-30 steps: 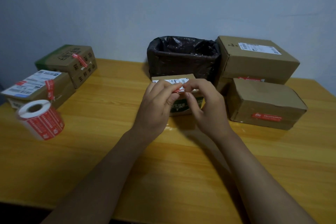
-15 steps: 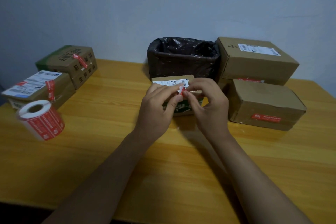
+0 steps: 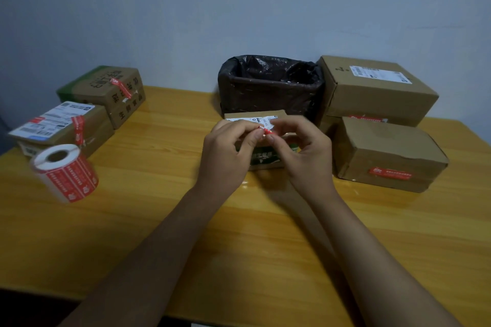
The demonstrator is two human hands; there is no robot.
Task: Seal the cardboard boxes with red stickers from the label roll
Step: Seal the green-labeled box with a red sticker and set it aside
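Note:
A small cardboard box (image 3: pixel 265 160) with a white label and green print stands mid-table, mostly hidden behind my hands. My left hand (image 3: pixel 228 156) and my right hand (image 3: pixel 303 154) meet just above its front edge. Their fingertips pinch a small red sticker (image 3: pixel 266 131) between them. The label roll (image 3: pixel 66 171) of red stickers lies on the table at the left, apart from both hands.
Two boxes with red stickers (image 3: pixel 63 127) (image 3: pixel 106 90) stand at the far left. Two larger boxes (image 3: pixel 385 152) (image 3: pixel 372 87) are stacked at the right. A bin lined with a black bag (image 3: pixel 268 87) stands behind the small box. The wooden table (image 3: pixel 265 247) runs to the near edge.
Both hands stayed over the small box, and the fingertips shifted slightly while working the red sticker. Nothing else moved.

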